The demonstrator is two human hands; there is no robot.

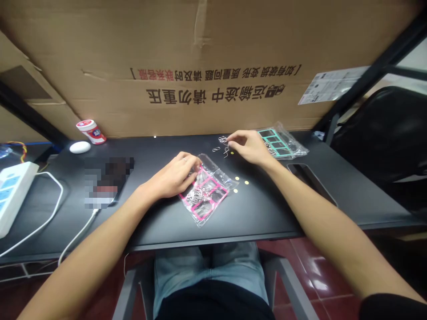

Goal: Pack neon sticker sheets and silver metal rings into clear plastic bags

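While the person's left hand (pixel 175 175) rests on a clear plastic bag (pixel 213 195), the right hand (pixel 248 146) reaches out over the black worktop (pixel 156 222). The bag holds a flat pink frame (pixel 203 209) and a bunch of shiny silver rings (pixel 195 195).

The left arm (pixel 100 235) comes in low from the near edge, and its bent fingers (pixel 190 166) curl down over the top of the bag. They press on the plastic, but that grip may or may not be pinching it. The right arm (pixel 320 226) stretches forward with the wrist a little bent. Its fingertips (pixel 231 141) are close together, just beside a small pile of thin silver wire loops (pixel 222 141), and the view is too poor to show if they hold one.

Little round yellow dots (pixel 237 178) lie between the hands. Past the right hand sits a second clear plastic bag (pixel 287 144) with a flat green frame (pixel 271 140) inside. Far to the left are a white oval computer mouse (pixel 80 147), a red-and-white can (pixel 91 131) and a white power strip (pixel 13 191).
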